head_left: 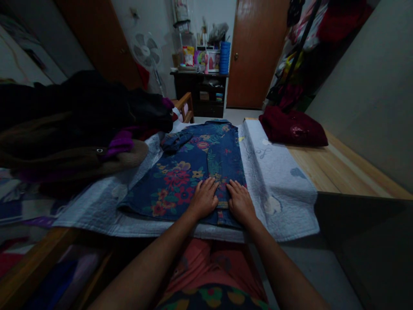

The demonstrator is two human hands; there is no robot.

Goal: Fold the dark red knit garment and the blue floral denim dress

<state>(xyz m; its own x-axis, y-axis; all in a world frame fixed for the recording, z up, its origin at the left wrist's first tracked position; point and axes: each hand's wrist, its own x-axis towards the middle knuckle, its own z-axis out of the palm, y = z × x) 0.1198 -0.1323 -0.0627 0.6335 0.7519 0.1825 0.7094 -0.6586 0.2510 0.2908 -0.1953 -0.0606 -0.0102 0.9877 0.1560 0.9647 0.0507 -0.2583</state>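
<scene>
Left hand (204, 198), right hand (240, 201) palm-down on floral denim garment (180, 174).

blue floral garment (183, 176), lying flat, part-folded

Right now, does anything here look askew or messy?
Mainly the dark clothes heap, left of the flowered denim garment: it lies jumbled, unlike the folded maroon cloth at right. I see nothing spilled.
</scene>
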